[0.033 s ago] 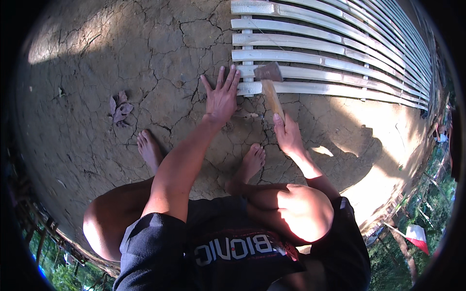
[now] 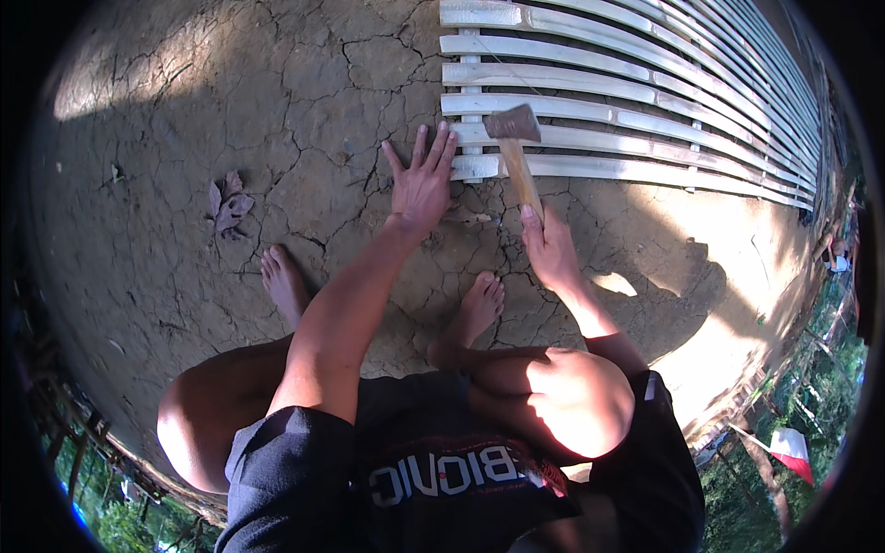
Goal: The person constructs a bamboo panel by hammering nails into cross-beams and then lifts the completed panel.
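My left hand (image 2: 423, 187) lies with its fingers spread, the fingertips at the near left corner of a panel of pale split-bamboo slats (image 2: 590, 106). Those fingertips touch the slat ends, or nearly so. In my right hand (image 2: 551, 247) is a hammer (image 2: 522, 175), gripped by its wooden handle. Its blocky, brown metal head is a little wider at one end and hangs over the nearest slats, slightly blurred. A pale crosspiece (image 2: 471, 76) runs under the slats near their left ends. Whether the hammer head touches a slat I cannot tell.
Cracked bare earth (image 2: 184, 286) surrounds the panel. Dry purplish leaves (image 2: 230, 205) lie to the left. My bare feet (image 2: 479, 309) stand just behind my hands. A red and white cloth (image 2: 791, 452) hangs at the lower right, and a person (image 2: 837, 256) shows small at the right rim.
The hammer head has shifted slightly up and right, with the right hand moving slightly the same way. My left hand keeps its place at the slat ends.
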Demonstrator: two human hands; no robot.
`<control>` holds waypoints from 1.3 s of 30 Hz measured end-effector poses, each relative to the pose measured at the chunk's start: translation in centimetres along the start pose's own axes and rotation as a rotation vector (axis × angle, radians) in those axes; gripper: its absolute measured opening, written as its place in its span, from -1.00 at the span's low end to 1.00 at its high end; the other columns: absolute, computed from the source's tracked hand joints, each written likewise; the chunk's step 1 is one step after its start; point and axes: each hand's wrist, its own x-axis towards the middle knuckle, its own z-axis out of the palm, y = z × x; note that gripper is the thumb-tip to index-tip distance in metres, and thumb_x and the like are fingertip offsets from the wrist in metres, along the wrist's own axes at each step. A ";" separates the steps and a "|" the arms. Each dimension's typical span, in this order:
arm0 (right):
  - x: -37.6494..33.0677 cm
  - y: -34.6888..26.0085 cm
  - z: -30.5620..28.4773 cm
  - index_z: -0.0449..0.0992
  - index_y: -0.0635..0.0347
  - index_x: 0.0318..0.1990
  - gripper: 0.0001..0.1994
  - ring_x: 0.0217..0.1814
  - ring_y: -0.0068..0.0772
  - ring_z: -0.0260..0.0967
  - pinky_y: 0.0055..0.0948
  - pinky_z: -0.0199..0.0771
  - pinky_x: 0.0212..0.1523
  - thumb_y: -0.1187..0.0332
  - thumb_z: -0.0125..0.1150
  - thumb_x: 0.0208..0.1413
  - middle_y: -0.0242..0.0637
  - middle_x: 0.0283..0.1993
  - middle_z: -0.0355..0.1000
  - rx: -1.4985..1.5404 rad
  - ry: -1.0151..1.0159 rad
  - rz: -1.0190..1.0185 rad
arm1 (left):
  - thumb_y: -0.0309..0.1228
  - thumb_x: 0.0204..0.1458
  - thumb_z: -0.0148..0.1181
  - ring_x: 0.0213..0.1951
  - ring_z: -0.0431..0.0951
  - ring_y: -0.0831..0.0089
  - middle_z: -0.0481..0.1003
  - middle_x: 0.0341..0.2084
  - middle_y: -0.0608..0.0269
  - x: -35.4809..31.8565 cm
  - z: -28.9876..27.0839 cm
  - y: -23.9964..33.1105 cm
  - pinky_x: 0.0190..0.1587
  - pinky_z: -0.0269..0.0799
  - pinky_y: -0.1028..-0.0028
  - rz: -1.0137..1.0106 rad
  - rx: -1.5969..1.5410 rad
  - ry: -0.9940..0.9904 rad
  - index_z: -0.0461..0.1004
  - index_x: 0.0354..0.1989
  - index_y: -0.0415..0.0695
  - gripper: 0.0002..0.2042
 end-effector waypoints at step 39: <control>4.9 -3.6 -6.3 0.33 0.28 -0.13 -0.59 -0.46 0.31 0.49 0.12 0.47 -0.43 0.02 -0.09 0.39 0.11 -0.62 0.43 -0.699 -0.250 -0.223 | -0.42 0.22 0.00 0.50 -0.06 0.18 -0.11 0.51 0.25 -0.4 0.5 0.1 0.29 -0.31 -0.53 -0.039 0.092 -0.100 0.11 0.42 -0.09 -0.44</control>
